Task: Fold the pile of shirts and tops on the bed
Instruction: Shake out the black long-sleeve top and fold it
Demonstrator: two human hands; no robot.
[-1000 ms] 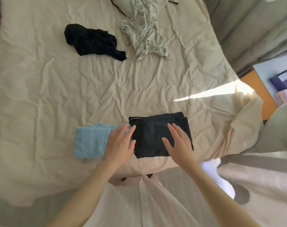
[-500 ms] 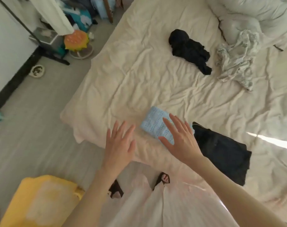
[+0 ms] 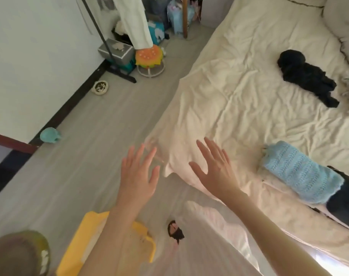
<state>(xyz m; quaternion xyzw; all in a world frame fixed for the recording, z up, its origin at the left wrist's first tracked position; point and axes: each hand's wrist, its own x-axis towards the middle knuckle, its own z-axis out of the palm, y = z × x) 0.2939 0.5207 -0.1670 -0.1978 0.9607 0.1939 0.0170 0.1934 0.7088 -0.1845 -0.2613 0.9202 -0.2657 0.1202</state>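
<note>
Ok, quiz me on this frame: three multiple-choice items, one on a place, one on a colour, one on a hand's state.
1. The crumpled black top lies:
A) on the floor
B) on the bed, beyond the folded pieces
C) in the left hand

2. The folded knit top is:
A) light blue
B) yellow
C) red

3. The right hand is:
A) gripping the knit top
B) a closed fist
C) open, fingers spread, holding nothing

Answers: 1 B, it sits far up the sheet. 2 A, the knit shows pale blue. 3 C, its fingers are straight and apart, with nothing in them.
</note>
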